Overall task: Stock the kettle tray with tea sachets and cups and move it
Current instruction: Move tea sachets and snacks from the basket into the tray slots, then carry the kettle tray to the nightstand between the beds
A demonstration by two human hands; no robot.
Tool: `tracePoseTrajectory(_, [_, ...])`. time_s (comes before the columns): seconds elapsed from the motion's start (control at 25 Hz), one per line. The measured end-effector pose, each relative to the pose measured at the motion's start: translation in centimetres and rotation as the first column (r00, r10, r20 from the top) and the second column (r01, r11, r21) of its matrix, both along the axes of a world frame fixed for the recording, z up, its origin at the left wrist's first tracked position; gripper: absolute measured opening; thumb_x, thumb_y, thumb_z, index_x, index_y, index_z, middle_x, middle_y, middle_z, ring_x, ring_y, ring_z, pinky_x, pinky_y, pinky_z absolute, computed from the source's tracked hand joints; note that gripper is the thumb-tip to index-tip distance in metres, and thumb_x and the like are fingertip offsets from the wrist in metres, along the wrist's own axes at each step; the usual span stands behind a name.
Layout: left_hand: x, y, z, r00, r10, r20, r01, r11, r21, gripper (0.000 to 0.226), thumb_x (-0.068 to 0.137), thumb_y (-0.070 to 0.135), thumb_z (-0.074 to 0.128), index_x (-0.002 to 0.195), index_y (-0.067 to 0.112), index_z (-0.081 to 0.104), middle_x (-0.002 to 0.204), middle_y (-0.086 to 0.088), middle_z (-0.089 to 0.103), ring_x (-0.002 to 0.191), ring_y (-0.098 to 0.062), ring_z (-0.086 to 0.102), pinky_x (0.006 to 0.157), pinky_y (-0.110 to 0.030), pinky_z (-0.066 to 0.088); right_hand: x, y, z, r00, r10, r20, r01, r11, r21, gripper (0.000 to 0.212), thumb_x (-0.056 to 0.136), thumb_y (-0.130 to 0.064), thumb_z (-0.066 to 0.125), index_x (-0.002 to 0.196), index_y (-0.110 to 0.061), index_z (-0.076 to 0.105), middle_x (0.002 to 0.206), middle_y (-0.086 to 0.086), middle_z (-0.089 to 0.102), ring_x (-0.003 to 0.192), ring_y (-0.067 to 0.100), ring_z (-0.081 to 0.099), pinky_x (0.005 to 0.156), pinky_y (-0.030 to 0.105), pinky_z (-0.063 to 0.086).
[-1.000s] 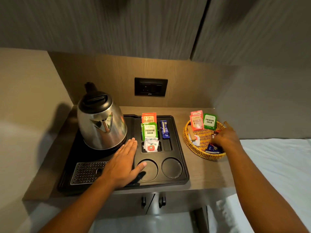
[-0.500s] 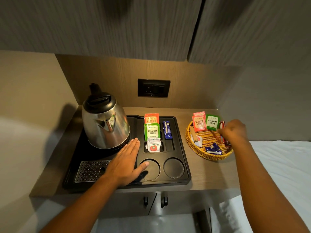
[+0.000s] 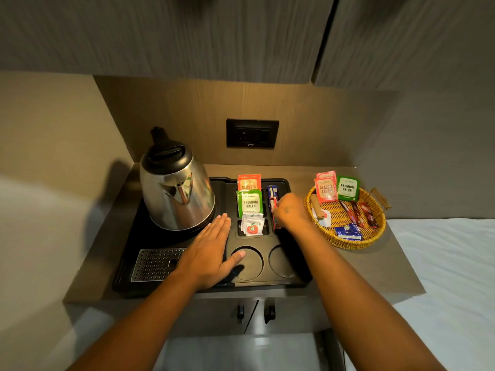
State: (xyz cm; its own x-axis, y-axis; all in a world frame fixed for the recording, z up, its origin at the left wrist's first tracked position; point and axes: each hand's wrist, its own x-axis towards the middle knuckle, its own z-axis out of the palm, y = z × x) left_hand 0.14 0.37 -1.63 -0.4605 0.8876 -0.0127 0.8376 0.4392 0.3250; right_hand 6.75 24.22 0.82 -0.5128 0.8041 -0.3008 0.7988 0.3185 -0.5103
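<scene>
A black kettle tray point(image 3: 128, 253) lies on the wooden counter with a steel kettle point(image 3: 176, 194) at its back left. Its slots hold a red Classic sachet point(image 3: 249, 182), a green Premium Green sachet point(image 3: 250, 203), a white sachet point(image 3: 252, 226) and a blue stick sachet point(image 3: 272, 192). My left hand point(image 3: 211, 253) rests flat and open on the tray, thumb over the left round cup recess point(image 3: 250, 265). My right hand point(image 3: 290, 212) is over the narrow right slot, fingers closed on a red stick sachet point(image 3: 275, 222). No cups are in view.
A wicker basket point(image 3: 345, 241) stands right of the tray with red, green, blue and dark red sachets inside. A black wall socket point(image 3: 252, 133) sits above the tray. Cabinets hang overhead. White bedding point(image 3: 450, 277) lies to the right, and cupboard handles point(image 3: 269, 313) show below the counter.
My right hand left the basket and moved left to the tray's narrow slot, carrying a red stick sachet. My left hand stayed flat on the tray.
</scene>
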Motion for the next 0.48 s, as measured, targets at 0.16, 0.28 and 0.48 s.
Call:
tracePoseTrajectory(0.16, [-0.1, 0.0, 0.0, 1.000, -0.002, -0.009, 0.002, 1.000, -0.010, 0.091, 0.089, 0.075, 0.022, 0.156, 0.019, -0.002, 0.164, 0.002, -0.004, 0.149, -0.011, -0.004, 0.121, -0.031, 0.005, 2.0, -0.4, -0.2, 0.998, 0.025, -0.065, -0.015, 0.988, 0.151, 0.027, 0.083, -0.026, 0.072, 0.101, -0.005, 0.069, 0.097, 0.015, 0.070, 0.084, 0.030, 0.067, 0.066, 0.032, 0.054])
tracePoseTrajectory(0.28, [0.2, -0.3, 0.2, 0.999, 0.018, 0.031, -0.019, 0.999, 0.039, 0.084, 0.093, 0.066, 0.034, 0.156, 0.017, 0.006, 0.164, 0.001, 0.006, 0.149, -0.013, 0.005, 0.119, -0.029, 0.009, 4.5, -2.0, -0.6, 0.993, 0.016, -0.113, 0.019, 0.952, 0.307, 0.026, 0.089, -0.024, 0.063, 0.107, -0.004, 0.064, 0.107, 0.016, 0.061, 0.093, 0.030, 0.063, 0.077, 0.044, 0.057])
tracePoseTrajectory(0.48, [-1.2, -5.4, 1.9, 0.983, 0.172, -0.063, -0.139, 0.925, 0.354, 0.033, 0.088, 0.042, 0.052, 0.096, 0.016, 0.069, 0.097, 0.002, 0.067, 0.089, -0.015, 0.063, 0.072, -0.030, 0.055, 6.2, -3.1, -2.0, 0.998, 0.019, -0.062, 0.001, 0.953, 0.302, 0.025, 0.093, -0.020, 0.055, 0.107, 0.000, 0.060, 0.104, 0.019, 0.064, 0.091, 0.032, 0.063, 0.067, 0.031, 0.047])
